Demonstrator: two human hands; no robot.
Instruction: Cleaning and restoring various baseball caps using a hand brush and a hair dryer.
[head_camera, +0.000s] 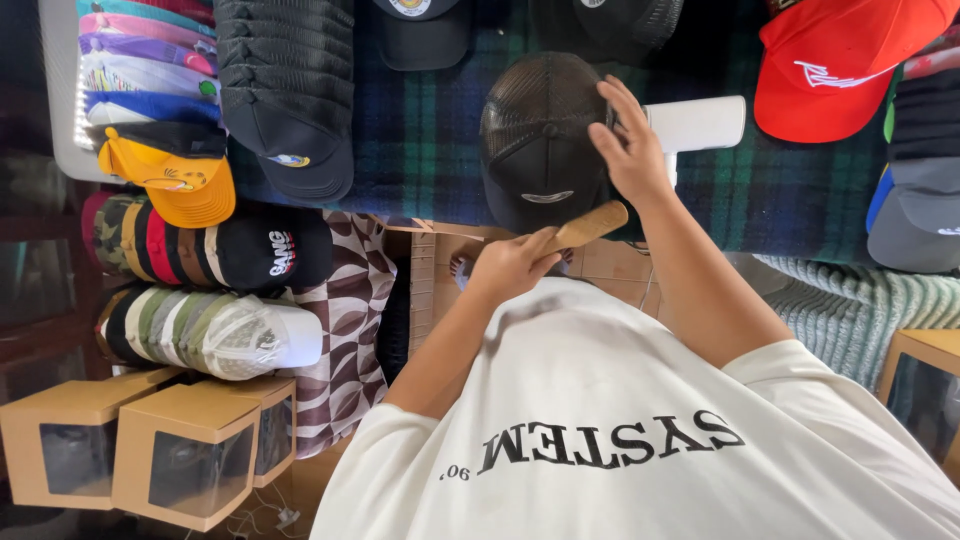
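A black mesh-backed cap (540, 140) lies on a dark plaid cloth (420, 130), its brim pointing toward me. My right hand (630, 150) rests on the cap's right side, fingers spread over the mesh. Just below the brim, my left hand (510, 265) is closed around a wooden-handled brush (590, 226). The handle slants up to the right, and the brush's head is hidden behind the hand. A white cylindrical device (697, 122) lies on the cloth right behind my right hand.
Stacks of nested caps (190, 250) fill the left side, with a yellow cap (175, 178) and a black one (290, 100) above. A red cap (835, 65) and grey caps (915, 215) sit at right. Windowed cardboard boxes (190, 455) stand lower left.
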